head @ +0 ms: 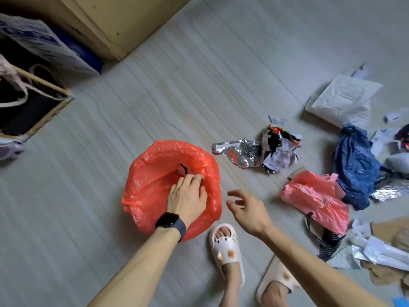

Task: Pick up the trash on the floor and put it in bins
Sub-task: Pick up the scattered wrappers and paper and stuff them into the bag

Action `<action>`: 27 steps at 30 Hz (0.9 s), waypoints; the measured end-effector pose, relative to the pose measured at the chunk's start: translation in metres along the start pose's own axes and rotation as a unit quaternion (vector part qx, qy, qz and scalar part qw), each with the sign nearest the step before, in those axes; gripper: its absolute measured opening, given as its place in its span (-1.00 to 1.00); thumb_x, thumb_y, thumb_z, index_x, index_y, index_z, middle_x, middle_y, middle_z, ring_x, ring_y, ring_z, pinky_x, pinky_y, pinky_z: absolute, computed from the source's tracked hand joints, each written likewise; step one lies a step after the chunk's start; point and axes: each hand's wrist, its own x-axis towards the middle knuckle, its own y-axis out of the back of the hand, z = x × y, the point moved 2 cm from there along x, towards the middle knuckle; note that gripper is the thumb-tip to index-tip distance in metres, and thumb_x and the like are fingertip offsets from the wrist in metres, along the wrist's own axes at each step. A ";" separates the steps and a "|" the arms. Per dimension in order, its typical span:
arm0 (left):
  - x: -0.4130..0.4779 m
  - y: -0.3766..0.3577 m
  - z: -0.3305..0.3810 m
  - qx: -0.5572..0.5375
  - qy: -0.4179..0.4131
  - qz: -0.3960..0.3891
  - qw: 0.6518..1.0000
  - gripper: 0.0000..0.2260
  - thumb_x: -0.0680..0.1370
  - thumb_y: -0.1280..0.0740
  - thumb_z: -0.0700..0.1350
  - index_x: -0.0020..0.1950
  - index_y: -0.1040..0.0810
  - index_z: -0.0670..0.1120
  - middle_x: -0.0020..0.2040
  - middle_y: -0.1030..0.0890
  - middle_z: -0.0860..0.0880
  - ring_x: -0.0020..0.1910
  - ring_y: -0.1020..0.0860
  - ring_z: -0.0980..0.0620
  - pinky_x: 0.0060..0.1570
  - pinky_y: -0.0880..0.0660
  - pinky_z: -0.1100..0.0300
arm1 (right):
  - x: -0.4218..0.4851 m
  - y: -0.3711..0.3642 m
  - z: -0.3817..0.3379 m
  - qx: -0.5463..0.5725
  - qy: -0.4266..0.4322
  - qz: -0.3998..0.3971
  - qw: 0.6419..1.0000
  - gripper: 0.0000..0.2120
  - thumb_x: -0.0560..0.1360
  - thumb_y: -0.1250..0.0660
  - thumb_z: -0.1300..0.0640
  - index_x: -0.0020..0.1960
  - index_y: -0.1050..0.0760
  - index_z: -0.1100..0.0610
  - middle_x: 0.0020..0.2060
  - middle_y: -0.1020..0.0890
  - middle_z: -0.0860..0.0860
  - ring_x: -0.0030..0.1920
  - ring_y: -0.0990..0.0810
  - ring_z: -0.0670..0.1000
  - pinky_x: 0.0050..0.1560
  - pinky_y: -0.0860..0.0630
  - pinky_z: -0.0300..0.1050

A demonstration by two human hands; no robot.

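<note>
Over on the left, an open cardboard box [47, 111] full of dark cloth and pale straps sits on the grey floor [177, 96]. A wooden cabinet [106, 23] stands behind it.

In the middle stands the red-lined bin [152, 171], its plastic liner bulging over the rim. The person's left hand [187, 196], with a black watch [169, 221] on the wrist, reaches down into the mouth of it, knuckles up and fingers curled under. A dark scrap [182, 169] lies inside the liner right at those fingertips. From here I cannot tell whether the fingers pinch it or merely touch it.

Just right of the bin, the right hand [245, 209] hangs above the floor with its fingers spread and loosely bent, holding nothing. Below it are two pale slippers [224, 244].

The rest of the trash lies to the right, well apart from both hands. A crumpled foil wrapper [241, 151] is nearest. A red plastic bag [314, 196] lies beyond it, a blue bag [354, 162] touches that one, and a white paper packet [340, 98] sits farther back.
</note>
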 end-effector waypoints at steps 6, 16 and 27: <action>0.072 -0.031 0.107 -0.051 -0.086 0.010 0.995 -0.65 0.51 -0.29 -0.07 0.30 -0.48 -0.03 0.22 -0.50 -0.03 0.20 -0.49 -0.10 0.17 -0.43 0.03 | 0.023 0.079 0.072 0.017 -0.023 0.139 0.990 -0.64 0.55 -0.32 -0.04 0.28 -0.49 0.10 0.21 -0.61 -0.01 0.13 -0.61 -0.01 0.18 -0.54 -0.02; 0.210 -0.177 0.145 -0.020 -0.007 -0.123 0.992 -0.49 0.54 -0.17 -0.11 0.52 -0.23 0.00 0.48 -0.24 -0.08 0.41 -0.31 -0.20 0.37 -0.32 -0.07 | 0.154 0.142 0.161 -0.111 0.031 0.240 0.964 -0.37 0.52 -0.33 -0.11 0.50 -0.21 0.04 0.48 -0.23 0.17 0.38 -0.37 0.23 0.36 -0.38 0.08; 0.225 -0.245 0.111 0.023 -0.094 0.080 0.992 -0.76 0.56 -0.33 0.06 0.17 -0.54 -0.02 0.35 -0.44 -0.01 0.36 -0.35 -0.12 0.18 -0.47 -0.06 | 0.228 0.118 0.183 -0.209 0.005 0.286 0.935 -0.56 0.54 -0.26 0.06 0.39 -0.27 -0.07 0.20 -0.37 0.16 -0.01 -0.55 0.31 -0.14 -0.41 0.05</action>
